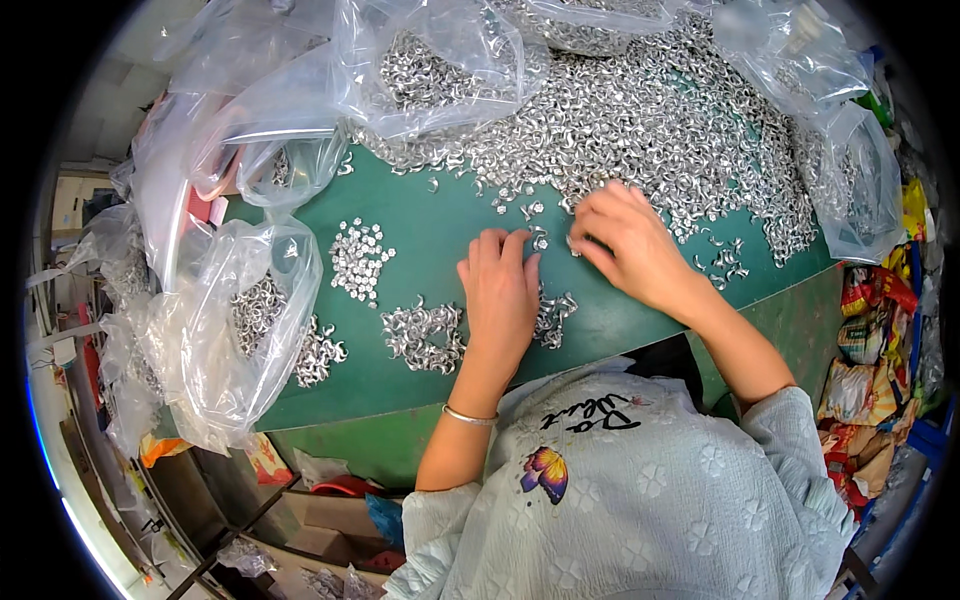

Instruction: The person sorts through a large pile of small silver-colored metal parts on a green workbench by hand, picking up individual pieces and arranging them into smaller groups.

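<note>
My left hand (pixel 498 295) lies palm down on the green table, fingers stretched forward and slightly apart. Beside its fingertips sit a few small silver metal pieces (pixel 539 238). At the near edge of a big heap of curved silver metal pieces (pixel 640 120), my right hand (pixel 628 245) is closed, with thumb and fingers bent together. A small silver metal piece (pixel 573 246) shows at its thumb tip. Left of my left hand is a cluster of curved pieces (pixel 423 335); another cluster (pixel 553 318) lies right of it, partly covered. Farther left is a group of small, rounder silver pieces (pixel 360 260).
Clear plastic bags holding metal pieces stand at the left (pixel 250 320), back (pixel 430 70) and right (pixel 855 180) of the green table (pixel 600 310). Loose pieces (pixel 318 355) lie by the left bag. Colourful packages (pixel 870 340) are stacked beyond the right edge; shelving (pixel 320 520) is below left.
</note>
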`<state>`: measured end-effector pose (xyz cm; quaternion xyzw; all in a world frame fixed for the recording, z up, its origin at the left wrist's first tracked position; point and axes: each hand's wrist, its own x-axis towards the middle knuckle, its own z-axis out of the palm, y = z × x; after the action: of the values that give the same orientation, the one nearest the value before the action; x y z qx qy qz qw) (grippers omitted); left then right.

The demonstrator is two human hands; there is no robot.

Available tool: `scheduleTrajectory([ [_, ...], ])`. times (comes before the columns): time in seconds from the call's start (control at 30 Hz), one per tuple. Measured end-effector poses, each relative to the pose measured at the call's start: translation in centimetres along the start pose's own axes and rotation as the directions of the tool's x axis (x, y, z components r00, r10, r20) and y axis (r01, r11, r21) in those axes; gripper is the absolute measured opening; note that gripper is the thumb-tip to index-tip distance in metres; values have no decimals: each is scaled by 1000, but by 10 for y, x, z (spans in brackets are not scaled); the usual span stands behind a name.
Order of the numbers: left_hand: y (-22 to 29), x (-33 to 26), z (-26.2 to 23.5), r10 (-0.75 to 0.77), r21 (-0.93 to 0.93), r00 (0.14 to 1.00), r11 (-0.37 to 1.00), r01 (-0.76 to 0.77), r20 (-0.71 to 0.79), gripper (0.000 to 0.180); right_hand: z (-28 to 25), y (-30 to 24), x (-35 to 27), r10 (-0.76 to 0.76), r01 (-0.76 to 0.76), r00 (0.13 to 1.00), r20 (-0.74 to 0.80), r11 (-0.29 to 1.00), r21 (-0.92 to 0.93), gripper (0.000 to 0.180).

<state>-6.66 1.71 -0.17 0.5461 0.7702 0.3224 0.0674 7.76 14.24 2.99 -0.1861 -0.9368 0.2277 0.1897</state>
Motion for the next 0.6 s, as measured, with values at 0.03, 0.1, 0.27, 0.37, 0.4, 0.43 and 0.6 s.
scheduleTrajectory([
  [0.03, 0, 1, 2, 4, 3, 1000, 1000, -4, 0, 21, 2, 0, -7, -12, 12, 999, 46, 1000, 13, 11],
  [0.1, -1, 1, 6, 5, -1, 1000, 1000, -5, -21, 20, 5, -9, -14, -41, 41, 989, 143, 999, 5, 11],
  [0.27, -7, -1, 9, -7, -11, 998, 1000, 6, -63, 18, 2, 0, 2, 31, -26, 999, -45, 995, 96, 12],
  [0.37, -3, 2, 7, -17, -20, 998, 1000, 16, -56, 17, 19, 4, 20, -7, 7, 1000, -21, 999, -39, 11],
  [0.4, 0, 4, 6, 8, -19, 998, 1000, -10, -61, 17, 24, 6, 23, -29, 29, 1000, -6, 995, -92, 11],
  [0.43, 1, 4, 5, 27, -18, 997, 999, -28, -68, 17, 29, 8, 25, -41, 46, 998, 44, 991, -125, 11],
  [0.6, -6, 2, 10, 17, -7, 996, 1000, -18, -85, 16, 14, 10, 21, -32, 24, 999, -44, 984, -176, 6],
])
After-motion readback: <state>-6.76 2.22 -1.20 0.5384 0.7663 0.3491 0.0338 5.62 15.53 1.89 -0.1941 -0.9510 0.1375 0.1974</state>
